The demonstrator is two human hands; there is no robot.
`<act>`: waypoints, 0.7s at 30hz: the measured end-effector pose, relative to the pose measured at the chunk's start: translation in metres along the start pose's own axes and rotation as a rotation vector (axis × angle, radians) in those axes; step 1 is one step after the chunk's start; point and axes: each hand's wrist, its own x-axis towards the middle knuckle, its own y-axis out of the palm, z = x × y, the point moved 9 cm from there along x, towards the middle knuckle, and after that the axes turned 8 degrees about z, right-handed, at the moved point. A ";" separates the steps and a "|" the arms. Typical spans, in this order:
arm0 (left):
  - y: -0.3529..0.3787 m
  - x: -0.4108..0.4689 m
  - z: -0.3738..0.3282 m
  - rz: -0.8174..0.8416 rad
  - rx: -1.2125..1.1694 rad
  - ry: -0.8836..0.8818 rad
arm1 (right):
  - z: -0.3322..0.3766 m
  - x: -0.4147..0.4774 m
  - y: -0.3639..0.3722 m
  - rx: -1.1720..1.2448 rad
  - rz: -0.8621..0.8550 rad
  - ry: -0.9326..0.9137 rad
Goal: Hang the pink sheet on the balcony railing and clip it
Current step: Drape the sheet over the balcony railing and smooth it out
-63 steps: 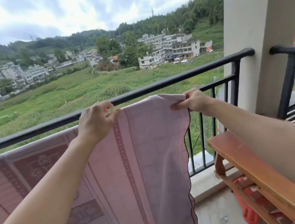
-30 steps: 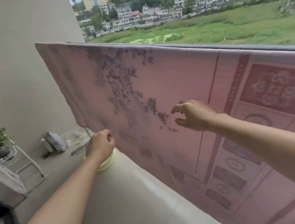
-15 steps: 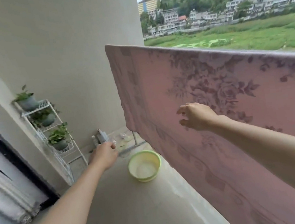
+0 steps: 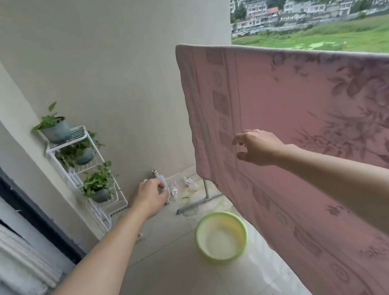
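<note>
The pink sheet [image 4: 311, 131] with a rose pattern hangs draped over the balcony railing, which it hides entirely; its left edge ends near the side wall. My right hand [image 4: 258, 148] hovers in front of the sheet close to that left edge, fingers loosely curved, holding nothing. My left hand [image 4: 149, 198] is stretched out lower and to the left, away from the sheet, fingers loosely curled and holding nothing. No clip is visible.
A green basin [image 4: 221, 236] stands on the tiled floor below the sheet's left end. A white wire rack [image 4: 84, 168] with potted plants leans at the wall. Bottles [image 4: 174, 190] and a metal stand foot [image 4: 200, 202] lie in the corner. A dark door frame [image 4: 15, 197] is at left.
My view has swung left along the sheet from its right end to its left end. Both hands let go of the sheet's top edge; the right hand now hovers near the left edge.
</note>
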 end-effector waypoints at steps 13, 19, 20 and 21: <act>-0.062 0.254 0.067 -0.009 0.000 -0.076 | -0.015 0.300 -0.004 -0.020 0.034 0.017; -0.078 0.392 0.090 0.014 0.008 0.002 | -0.015 0.410 -0.012 -0.045 -0.044 0.080; -0.084 0.417 0.093 0.016 0.006 0.025 | -0.018 0.428 -0.019 -0.042 -0.080 0.105; -0.091 0.441 0.094 0.022 0.007 0.049 | -0.020 0.444 -0.028 -0.034 -0.122 0.133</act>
